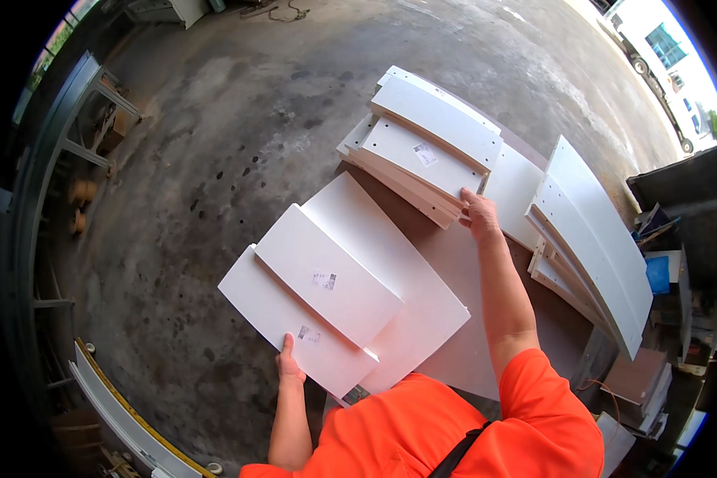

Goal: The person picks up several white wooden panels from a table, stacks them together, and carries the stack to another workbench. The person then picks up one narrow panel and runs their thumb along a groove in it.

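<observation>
I'm on the head camera, and here's the left hand point(291, 368), thumb up over the edge of the lower panel point(267, 309), its fingers hidden underneath, so I read that as a grip on the edge. Just beyond that grip, on the same white face, there's a small printed label. Next over, up and to the right of the left hand, lies the top panel point(327, 255), overlapping the lower one and bearing its own label near the middle. Under those two, reaching farther right and away from the left grip, I see the big panel point(426, 319), plain and white.

Over to the right hand point(479, 215) now, arm stretched well forward! Its fingertips are touching the near right corner of the stack point(434, 119); whether they're closed on a panel there or only resting, I can't tell. The stack spreads ahead and to the left of that hand, white boards with small holes along their edges, the upper ones set at uneven steps. Just right of the right hand, a white sheet point(516, 191) lies flat, and farther right sits the pile point(597, 239), long drilled boards overlapping at a slant. Between the two hands and below the right one runs the brown table point(470, 279). Nearest me, behind both grips, comes the orange shirt point(406, 422), and out beyond the left hand spreads the stained concrete floor point(175, 199)
</observation>
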The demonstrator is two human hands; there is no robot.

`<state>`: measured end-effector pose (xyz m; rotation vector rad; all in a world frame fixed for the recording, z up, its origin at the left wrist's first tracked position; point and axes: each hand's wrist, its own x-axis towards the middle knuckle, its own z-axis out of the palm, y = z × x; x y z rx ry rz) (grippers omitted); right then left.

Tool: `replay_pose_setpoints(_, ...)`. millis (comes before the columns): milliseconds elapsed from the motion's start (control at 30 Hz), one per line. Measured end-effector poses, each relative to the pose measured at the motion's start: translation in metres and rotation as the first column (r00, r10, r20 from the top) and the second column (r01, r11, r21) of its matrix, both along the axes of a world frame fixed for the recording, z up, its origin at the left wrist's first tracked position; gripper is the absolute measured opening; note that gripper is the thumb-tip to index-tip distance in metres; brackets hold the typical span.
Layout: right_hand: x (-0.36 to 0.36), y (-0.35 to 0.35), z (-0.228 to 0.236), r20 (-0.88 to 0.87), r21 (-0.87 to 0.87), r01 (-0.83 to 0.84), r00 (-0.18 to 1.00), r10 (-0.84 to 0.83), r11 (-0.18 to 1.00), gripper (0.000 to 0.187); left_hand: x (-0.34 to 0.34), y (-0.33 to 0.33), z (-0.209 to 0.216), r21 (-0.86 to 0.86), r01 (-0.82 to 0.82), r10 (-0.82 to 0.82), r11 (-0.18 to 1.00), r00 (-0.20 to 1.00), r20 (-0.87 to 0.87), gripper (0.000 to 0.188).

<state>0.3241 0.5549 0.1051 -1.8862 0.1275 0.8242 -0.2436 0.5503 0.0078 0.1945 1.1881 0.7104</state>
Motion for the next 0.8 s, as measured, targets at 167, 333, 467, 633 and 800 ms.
replay_pose_setpoints(167,-0.018,0.012,-0.017,0.057,0.074,0.108,0.992,-0.112,0.991,0.041,0.000,0.009,-0.003,-0.013,0.039,-0.037,0.999,0.994,0.107,0.066)
replay_pose_setpoints(333,-0.032,0.021,-0.022,-0.026,0.166,0.246,0.969,-0.245,0.955,0.054,0.003,0.013,-0.005,0.040,0.197,-0.197,0.980,0.980,-0.014,0.074)
replay_pose_setpoints(467,-0.064,0.031,-0.018,-0.024,0.146,0.325,0.945,-0.325,0.934,0.060,0.001,0.015,0.001,0.007,0.119,-0.119,0.993,0.992,0.034,0.066)
replay_pose_setpoints(633,-0.098,0.040,-0.004,-0.403,0.201,0.417,0.860,-0.313,0.886,0.034,-0.010,0.016,-0.005,0.002,0.110,-0.110,0.994,0.994,-0.017,0.066)
replay_pose_setpoints(800,-0.076,0.016,-0.028,-0.524,0.398,0.433,0.831,-0.188,0.809,0.024,-0.005,0.023,-0.011,-0.005,0.146,-0.146,0.989,0.989,-0.021,0.067)
